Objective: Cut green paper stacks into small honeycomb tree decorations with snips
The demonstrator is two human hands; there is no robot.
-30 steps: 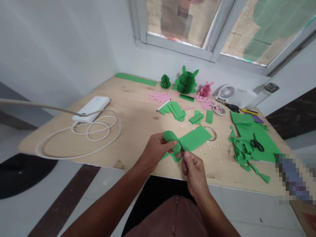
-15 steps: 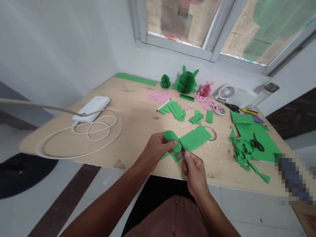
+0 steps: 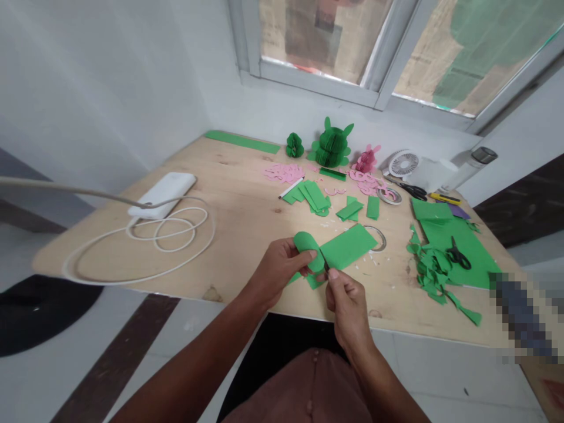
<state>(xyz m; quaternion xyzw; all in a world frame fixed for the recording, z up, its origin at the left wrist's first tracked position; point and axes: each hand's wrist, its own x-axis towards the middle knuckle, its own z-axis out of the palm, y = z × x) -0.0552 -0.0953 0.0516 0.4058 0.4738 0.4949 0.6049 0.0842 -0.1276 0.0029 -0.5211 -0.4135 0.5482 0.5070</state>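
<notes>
Near edge of the light wooden table (image 3: 240, 235): the left hand (image 3: 282, 264) is closed in a pinch, thumb on top, on a rounded piece of bright green paper (image 3: 305, 244). The right hand (image 3: 348, 296) is curled around a pair of small dark scissors (image 3: 325, 262); the handles are hidden in the grip, and how far the blades are parted cannot be told. The visible blade lies against the right side of the piece, just above the table.

Status of the cut (a judgement from visible edges only): the far end of the piece is rounded; the side at the blade appears to be in work. Edges under the left hand cannot be checked.

Beneath and beside the piece, a wide green paper rectangle (image 3: 350, 249) has straight edges and appears unshaped. To the right, a heap of curled green paper offcuts (image 3: 434, 267) indicates considerable trimming done.

Farther back, a stack of small green paper rectangles (image 3: 314, 195) shows mostly straight sides, so shaping likely remains there. At the wall, a large green pleated-paper figure with ears (image 3: 332, 147) and a smaller pink pleated-paper figure (image 3: 367, 158) stand assembled.
</notes>
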